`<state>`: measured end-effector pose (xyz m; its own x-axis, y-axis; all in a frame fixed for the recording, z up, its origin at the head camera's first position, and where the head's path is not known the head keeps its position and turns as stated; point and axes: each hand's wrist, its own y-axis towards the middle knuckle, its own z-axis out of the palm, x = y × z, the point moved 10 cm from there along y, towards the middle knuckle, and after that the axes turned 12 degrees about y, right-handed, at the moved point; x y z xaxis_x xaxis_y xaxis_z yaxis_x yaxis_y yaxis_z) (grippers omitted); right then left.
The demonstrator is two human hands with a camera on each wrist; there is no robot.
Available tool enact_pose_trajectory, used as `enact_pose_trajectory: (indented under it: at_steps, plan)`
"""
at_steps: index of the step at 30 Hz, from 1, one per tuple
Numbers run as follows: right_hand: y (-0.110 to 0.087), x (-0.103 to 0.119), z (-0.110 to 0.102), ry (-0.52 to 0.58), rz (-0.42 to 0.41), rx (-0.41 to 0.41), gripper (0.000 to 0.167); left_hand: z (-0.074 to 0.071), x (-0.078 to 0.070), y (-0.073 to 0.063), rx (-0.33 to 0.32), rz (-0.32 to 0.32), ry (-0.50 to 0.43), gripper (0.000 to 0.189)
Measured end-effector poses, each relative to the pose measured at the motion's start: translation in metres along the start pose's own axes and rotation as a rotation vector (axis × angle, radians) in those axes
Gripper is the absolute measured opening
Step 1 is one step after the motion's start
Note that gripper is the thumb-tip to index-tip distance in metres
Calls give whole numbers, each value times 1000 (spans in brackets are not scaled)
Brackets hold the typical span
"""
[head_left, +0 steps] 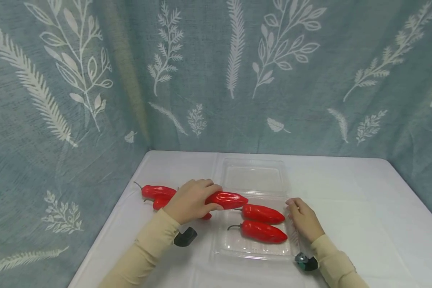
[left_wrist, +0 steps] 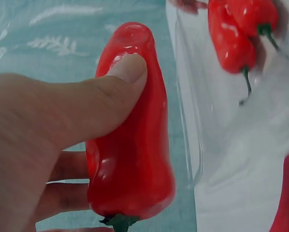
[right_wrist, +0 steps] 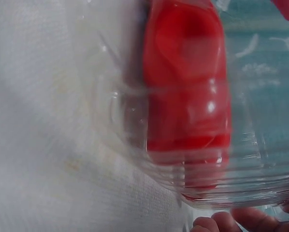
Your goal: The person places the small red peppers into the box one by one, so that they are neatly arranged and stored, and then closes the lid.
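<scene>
My left hand (head_left: 192,202) grips a glossy red pepper (head_left: 227,200) over the left part of a clear plastic clamshell container (head_left: 234,249). In the left wrist view the thumb lies along the held pepper (left_wrist: 132,159), its green stem end at the bottom. Two more red peppers, one at the back (head_left: 263,214) and one in front (head_left: 263,232), lie side by side in the container's base. My right hand (head_left: 305,220) holds the base's right rim with curled fingers. Through the clear wall in the right wrist view, a red pepper (right_wrist: 188,111) shows blurred.
The container's open lid (head_left: 253,176) lies flat behind the base. To the left, partly behind my left hand, several red peppers (head_left: 159,191) rest on the white tablecloth (head_left: 353,200). A blue-green leaf-patterned curtain (head_left: 209,80) stands behind the table and along its sides.
</scene>
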<state>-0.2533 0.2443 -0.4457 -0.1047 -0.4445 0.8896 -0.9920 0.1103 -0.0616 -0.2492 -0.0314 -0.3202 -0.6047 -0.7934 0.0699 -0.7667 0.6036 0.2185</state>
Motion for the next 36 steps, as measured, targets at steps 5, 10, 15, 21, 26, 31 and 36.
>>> enact_pose_trajectory:
  at_steps: [5,10,15,21,26,31,36]
  plan:
    - [0,-1,1,-5,12,4,34,4,-22,5,-30,100,-2,45]
    - [1,-1,3,-1,19,16,34,7,-41,6,-65,174,23,42]
    - [1,0,1,-6,15,6,33,20,-62,10,-18,203,20,41]
    - [-1,3,-2,-13,-9,-1,31,38,-87,10,64,246,39,41]
    - [-2,4,-2,-36,-10,3,31,47,-106,11,65,294,86,38]
    - [-2,3,-3,-55,-12,5,31,53,-124,14,66,338,123,35]
    - [-2,5,-3,-66,-47,2,30,55,-138,16,43,369,146,35]
